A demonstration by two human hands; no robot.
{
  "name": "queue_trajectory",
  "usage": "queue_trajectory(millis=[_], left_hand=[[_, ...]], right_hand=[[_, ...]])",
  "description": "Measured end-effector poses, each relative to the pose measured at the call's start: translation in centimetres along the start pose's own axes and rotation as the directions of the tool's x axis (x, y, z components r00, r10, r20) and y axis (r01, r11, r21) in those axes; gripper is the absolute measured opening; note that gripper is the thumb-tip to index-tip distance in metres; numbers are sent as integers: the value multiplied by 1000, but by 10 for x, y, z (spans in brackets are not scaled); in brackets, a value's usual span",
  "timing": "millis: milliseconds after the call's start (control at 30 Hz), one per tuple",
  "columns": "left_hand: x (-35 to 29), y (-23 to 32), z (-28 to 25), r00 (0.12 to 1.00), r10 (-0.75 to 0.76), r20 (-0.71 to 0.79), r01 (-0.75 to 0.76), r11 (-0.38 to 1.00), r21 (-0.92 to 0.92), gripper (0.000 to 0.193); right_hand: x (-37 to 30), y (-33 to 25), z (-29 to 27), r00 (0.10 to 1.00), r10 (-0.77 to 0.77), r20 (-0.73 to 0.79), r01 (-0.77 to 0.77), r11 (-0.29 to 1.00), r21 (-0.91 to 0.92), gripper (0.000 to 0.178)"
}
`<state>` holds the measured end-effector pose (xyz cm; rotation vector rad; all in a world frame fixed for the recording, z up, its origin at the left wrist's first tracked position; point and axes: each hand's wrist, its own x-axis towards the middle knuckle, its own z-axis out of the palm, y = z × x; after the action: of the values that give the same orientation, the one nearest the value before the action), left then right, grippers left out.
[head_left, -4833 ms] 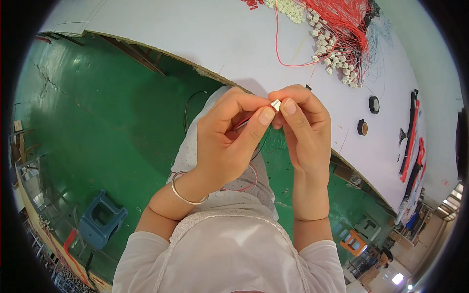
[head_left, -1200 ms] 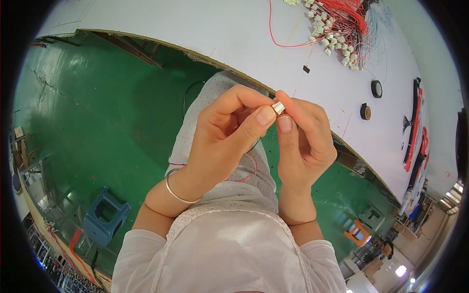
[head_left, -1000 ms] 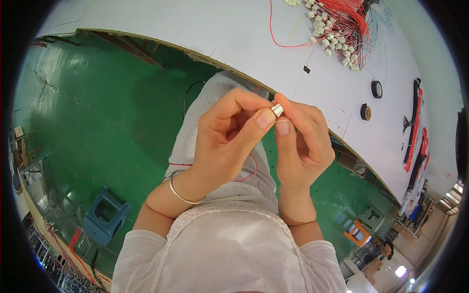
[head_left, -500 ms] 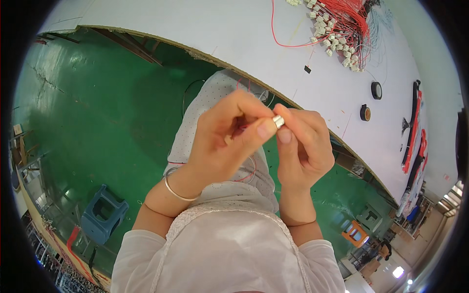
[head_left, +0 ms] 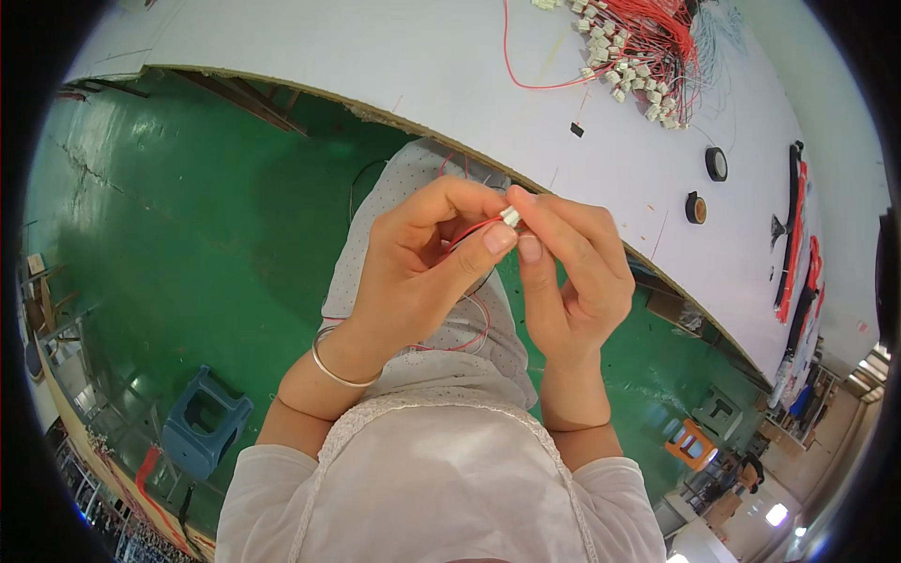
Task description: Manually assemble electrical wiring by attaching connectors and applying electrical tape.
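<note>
Above my lap, a small white wire connector (head_left: 510,216) sits between the fingertips of both hands. My left hand (head_left: 399,267) pinches it between thumb and forefinger. A red wire (head_left: 476,228) runs from the connector back into the left palm, with a dark wire partly visible beside it. From the other side, my right hand (head_left: 584,281) closes its thumb and forefinger at the connector's right end; the exact contact is too small to make out. More thin red and pale wire (head_left: 486,324) loops over my lap below the hands.
On the white table (head_left: 375,56) lies a heap of red wires with white connectors (head_left: 624,56). Two tape rolls (head_left: 716,163), a small black piece (head_left: 577,129) and red and black bundles (head_left: 796,235) lie farther right. A blue stool (head_left: 202,422) and an orange stool (head_left: 691,445) stand on the floor.
Both hands have shifted slightly left and up with the connector. It has turned between the fingertips, and the red wire at its left end now shows more clearly.
</note>
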<state>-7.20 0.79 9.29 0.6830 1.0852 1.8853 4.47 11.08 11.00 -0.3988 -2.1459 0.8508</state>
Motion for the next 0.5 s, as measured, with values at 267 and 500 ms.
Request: queue_trajectory(millis=[267, 500], left_hand=[[0, -12, 16, 982, 60, 181, -136, 888, 440, 6], [-1, -46, 32, 950, 115, 292, -288, 686, 668, 11]], right_hand=[[-16, 10, -42, 900, 424, 102, -435, 848, 302, 17], [-50, 28, -61, 913, 400, 77, -407, 887, 218, 16]])
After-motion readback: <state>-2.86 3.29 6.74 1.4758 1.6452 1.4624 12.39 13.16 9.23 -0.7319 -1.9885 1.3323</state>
